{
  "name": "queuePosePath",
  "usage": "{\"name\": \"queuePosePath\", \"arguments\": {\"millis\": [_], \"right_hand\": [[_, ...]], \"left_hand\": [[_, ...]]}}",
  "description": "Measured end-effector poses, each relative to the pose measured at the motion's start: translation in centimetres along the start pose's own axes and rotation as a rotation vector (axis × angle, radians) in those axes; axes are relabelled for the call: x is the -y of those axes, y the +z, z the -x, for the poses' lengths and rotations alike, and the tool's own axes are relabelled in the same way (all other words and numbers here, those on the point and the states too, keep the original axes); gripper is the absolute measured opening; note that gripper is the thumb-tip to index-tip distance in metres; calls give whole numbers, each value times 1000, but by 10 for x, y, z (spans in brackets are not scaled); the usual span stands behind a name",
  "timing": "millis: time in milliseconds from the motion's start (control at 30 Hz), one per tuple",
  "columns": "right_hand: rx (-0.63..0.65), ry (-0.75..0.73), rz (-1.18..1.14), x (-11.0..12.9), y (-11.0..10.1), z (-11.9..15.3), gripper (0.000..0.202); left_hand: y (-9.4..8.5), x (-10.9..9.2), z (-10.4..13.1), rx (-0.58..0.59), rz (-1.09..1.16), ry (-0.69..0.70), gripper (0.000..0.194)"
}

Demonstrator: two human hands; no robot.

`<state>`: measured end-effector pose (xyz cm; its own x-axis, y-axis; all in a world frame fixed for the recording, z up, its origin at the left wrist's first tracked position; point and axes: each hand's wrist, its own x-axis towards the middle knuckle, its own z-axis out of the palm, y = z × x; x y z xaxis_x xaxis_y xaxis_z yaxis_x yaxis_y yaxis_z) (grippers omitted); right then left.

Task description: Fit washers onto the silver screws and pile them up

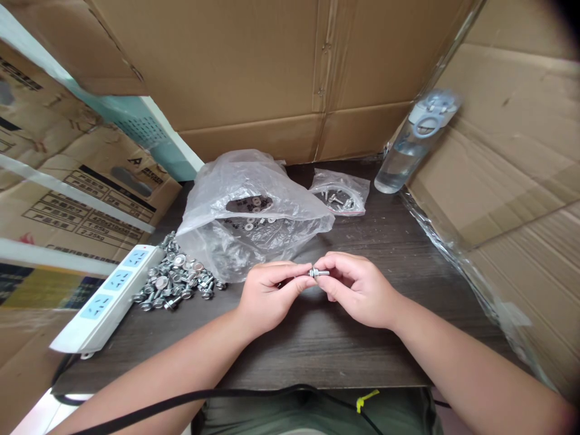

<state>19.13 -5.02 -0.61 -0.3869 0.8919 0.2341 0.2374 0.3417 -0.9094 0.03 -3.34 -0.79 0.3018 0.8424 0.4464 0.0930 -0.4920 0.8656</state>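
Note:
Between my two hands, above the dark tabletop (308,344), is a small metal bolt (322,273) lying sideways with its shank pointing right. My left hand (272,291) pinches its head end between thumb and forefinger. The thumb and fingers of my right hand (356,287) close around the middle, where a nut-like ring (316,272) shows. A pile of similar bolts (179,281) lies to the left of my hands. Just behind them a clear plastic bag (254,175) lies with its mouth toward me, and washers (249,226) show through its handle hole.
A white power strip (109,296) runs along the left side. A small zip bag of screws (341,196) lies behind my right hand, and a water bottle (410,148) stands at the back right. Cardboard walls (254,72) enclose the table; a black cable (254,391) crosses its front edge.

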Motion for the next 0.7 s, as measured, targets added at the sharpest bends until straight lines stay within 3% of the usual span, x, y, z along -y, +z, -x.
{"name": "queuePosePath", "arguments": {"millis": [233, 533, 700], "right_hand": [[28, -28, 24, 3, -3, 0, 23], [146, 183, -165, 8, -5, 0, 32], [105, 109, -114, 9, -4, 0, 28]], "left_hand": [[1, 1, 1, 15, -73, 139, 18], [-1, 2, 1, 51, -166, 260, 15], [-2, 1, 0, 34, -147, 229, 16]]}}
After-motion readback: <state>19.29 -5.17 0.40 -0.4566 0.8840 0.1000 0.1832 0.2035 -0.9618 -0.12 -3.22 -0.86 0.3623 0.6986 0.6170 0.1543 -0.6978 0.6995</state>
